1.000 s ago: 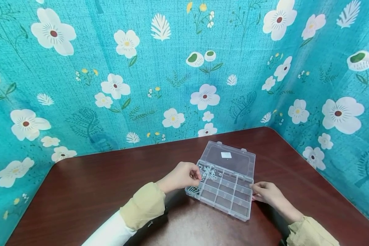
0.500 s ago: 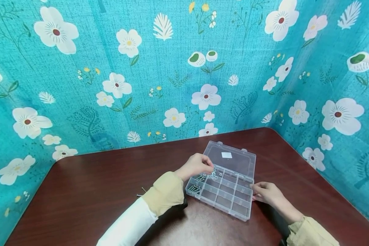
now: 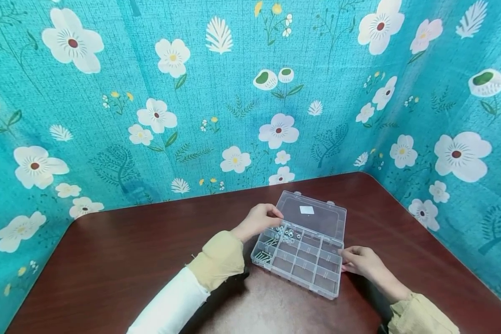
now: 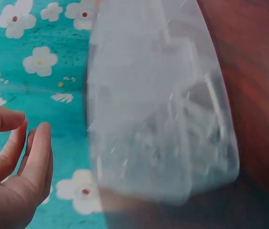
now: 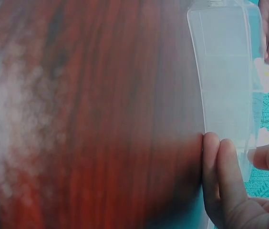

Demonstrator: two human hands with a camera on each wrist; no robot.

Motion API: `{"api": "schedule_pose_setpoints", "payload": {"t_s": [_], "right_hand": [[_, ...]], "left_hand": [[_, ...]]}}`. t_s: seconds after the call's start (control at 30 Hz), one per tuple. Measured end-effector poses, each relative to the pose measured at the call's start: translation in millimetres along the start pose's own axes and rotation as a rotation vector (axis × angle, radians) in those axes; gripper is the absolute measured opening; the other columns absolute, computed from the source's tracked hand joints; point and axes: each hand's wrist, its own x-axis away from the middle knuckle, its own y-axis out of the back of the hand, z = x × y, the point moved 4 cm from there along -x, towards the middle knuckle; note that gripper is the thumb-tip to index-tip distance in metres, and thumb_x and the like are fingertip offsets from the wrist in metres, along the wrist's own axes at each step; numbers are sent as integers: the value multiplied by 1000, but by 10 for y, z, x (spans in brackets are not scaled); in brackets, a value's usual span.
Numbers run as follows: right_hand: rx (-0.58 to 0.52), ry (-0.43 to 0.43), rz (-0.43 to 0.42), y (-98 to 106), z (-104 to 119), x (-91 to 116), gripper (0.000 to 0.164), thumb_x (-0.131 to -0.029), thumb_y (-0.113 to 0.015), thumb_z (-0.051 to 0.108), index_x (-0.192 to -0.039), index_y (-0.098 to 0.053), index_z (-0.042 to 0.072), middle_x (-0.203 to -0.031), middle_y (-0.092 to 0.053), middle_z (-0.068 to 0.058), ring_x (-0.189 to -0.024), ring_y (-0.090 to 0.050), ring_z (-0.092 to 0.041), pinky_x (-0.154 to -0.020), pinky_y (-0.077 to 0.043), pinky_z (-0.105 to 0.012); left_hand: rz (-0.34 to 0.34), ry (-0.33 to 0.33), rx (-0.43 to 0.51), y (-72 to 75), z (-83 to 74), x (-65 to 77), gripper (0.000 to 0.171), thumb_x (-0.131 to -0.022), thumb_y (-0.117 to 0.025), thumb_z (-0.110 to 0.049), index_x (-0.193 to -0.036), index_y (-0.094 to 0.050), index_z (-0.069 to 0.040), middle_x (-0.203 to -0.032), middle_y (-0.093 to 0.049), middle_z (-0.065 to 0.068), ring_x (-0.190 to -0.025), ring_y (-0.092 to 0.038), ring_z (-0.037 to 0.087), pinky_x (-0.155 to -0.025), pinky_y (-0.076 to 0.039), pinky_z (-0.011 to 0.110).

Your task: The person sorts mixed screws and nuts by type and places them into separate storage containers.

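Note:
A clear plastic compartment box [image 3: 305, 265] lies on the table with its lid [image 3: 317, 219] folded back. Screws [image 3: 263, 256] fill the front left compartment, with more screws [image 3: 271, 241] in the one behind it. Small nuts or washers [image 3: 289, 234] lie in the back compartments. My left hand [image 3: 260, 220] hovers over the box's back left corner; in the left wrist view its fingers [image 4: 40, 152] are loosely bent with nothing visible between them. My right hand [image 3: 361, 260] grips the box's right edge, fingers [image 5: 228, 167] against the side wall and thumb [image 5: 268, 157] over the rim.
The dark red-brown table [image 3: 150, 260] reaches back to a turquoise flowered cloth [image 3: 234, 116]. A white label [image 3: 306, 210] sticks to the lid. Several compartments at the box's front and right hold nothing.
My left hand has moved from the box's left compartments to its back left corner, swinging right and then slightly back. The left compartments' screws came into view. The right hand keeps its grip.

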Motion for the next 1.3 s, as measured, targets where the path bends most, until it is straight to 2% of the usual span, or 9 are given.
{"api": "schedule_pose_setpoints", "payload": {"t_s": [0.13, 0.4, 0.47, 0.67, 0.77, 0.87, 1.07, 1.17, 1.3], "right_hand": [[7, -15, -11, 0, 27, 10, 39, -91, -50, 11, -104, -45, -25, -74, -61, -8, -62, -60, -10, -60, -52, -25], [5, -5, -3, 5, 41, 17, 39, -90, -50, 11, -103, -45, -25, -75, -61, -8, -63, -59, -10, -61, -52, -25], [6, -11, -7, 10, 40, 18, 39, -90, -50, 11, -104, -45, -25, -75, -60, -8, -63, -59, -10, -61, -52, -25], [12, -17, -7, 7, 34, 7, 40, -91, -50, 12, -105, -44, -26, -76, -60, -8, -63, -59, -11, -61, -52, -25], [9, -11, 3, -2, 35, 5, 40, -91, -49, 11, -104, -44, -26, -76, -61, -9, -63, -59, -10, -61, -52, -25], [2, -16, -6, 2, 25, 6, 39, -91, -50, 11, -105, -44, -25, -75, -60, -8, -63, -59, -9, -60, -52, -24], [-10, -10, 2, 4, 20, 7, 38, -91, -50, 10, -104, -44, -25, -74, -59, -7, -63, -59, -9, -61, -52, -24], [-11, -10, 4, -2, 26, 5, 39, -90, -50, 11, -104, -45, -25, -74, -59, -6, -63, -59, -9, -61, -52, -24], [-7, -3, 8, -4, 29, 7, 41, -90, -50, 13, -104, -45, -25, -75, -59, -6, -63, -59, -9, -62, -52, -25]], "left_hand": [[10, -69, -69, 193, -18, 134, 10, -83, -62, -11, -88, -66, -4, -84, -61, 0, -73, -53, 11, -65, -45, 22], [39, -241, -340, 513, -5, 566, 5, -80, -63, -9, -76, -63, -11, -75, -58, -5, -70, -54, 8, -65, -45, 21], [51, -260, -398, 563, 34, 676, 5, -80, -63, -9, -76, -63, -12, -74, -56, -5, -69, -52, 8, -64, -45, 21], [56, -257, -597, 647, 229, 962, 3, -79, -63, -8, -78, -62, -10, -73, -52, -6, -65, -47, 8, -60, -44, 22], [47, -239, -656, 704, 326, 1082, 4, -78, -64, -5, -78, -63, -9, -73, -54, -5, -62, -47, 8, -58, -43, 22], [39, -205, -692, 763, 425, 1171, 7, -76, -66, -2, -77, -64, -9, -73, -57, -4, -62, -47, 7, -57, -44, 22], [74, -133, -741, 811, 642, 1272, 11, -73, -69, -2, -75, -66, -11, -73, -59, -4, -63, -49, 7, -56, -45, 22], [72, -127, -747, 811, 705, 1297, 13, -72, -68, 0, -75, -65, -11, -73, -59, -5, -63, -49, 7, -56, -45, 22], [81, -158, -750, 773, 760, 1312, 14, -71, -66, 3, -75, -64, -10, -72, -59, -4, -64, -51, 6, -56, -44, 22]]}}
